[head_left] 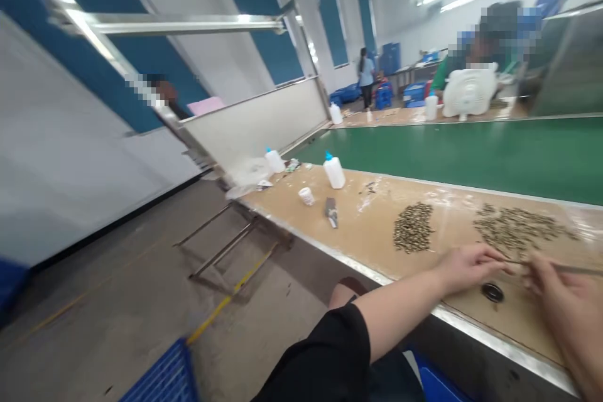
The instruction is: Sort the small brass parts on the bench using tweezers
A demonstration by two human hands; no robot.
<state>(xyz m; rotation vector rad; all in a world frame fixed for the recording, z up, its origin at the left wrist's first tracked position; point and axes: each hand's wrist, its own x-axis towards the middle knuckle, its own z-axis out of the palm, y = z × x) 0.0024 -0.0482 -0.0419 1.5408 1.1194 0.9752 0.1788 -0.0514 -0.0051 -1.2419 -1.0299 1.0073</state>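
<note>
My left hand [473, 267] reaches over the front of the table, its fingers pinched together. What it holds is too small to make out, though a thin dark tip [514, 262] shows between the two hands. Close by on the right, my right hand [563, 292] is closed around a slim grey stick-like tool [581, 270] whose end runs out of view. A small round black dish or ring [492, 292] lies beneath the hands. Beyond them spread many small brass-coloured metal parts [518, 229], with a second, tighter pile of the same parts [413, 227] to the left.
On the brown tabletop [367, 232] stand a white bottle with a blue cap [334, 172], a white cup [306, 196] and a grey crumpled piece [331, 210]. A green conveyor belt [452, 147] runs behind. A co-worker sits opposite behind a white fan [470, 91].
</note>
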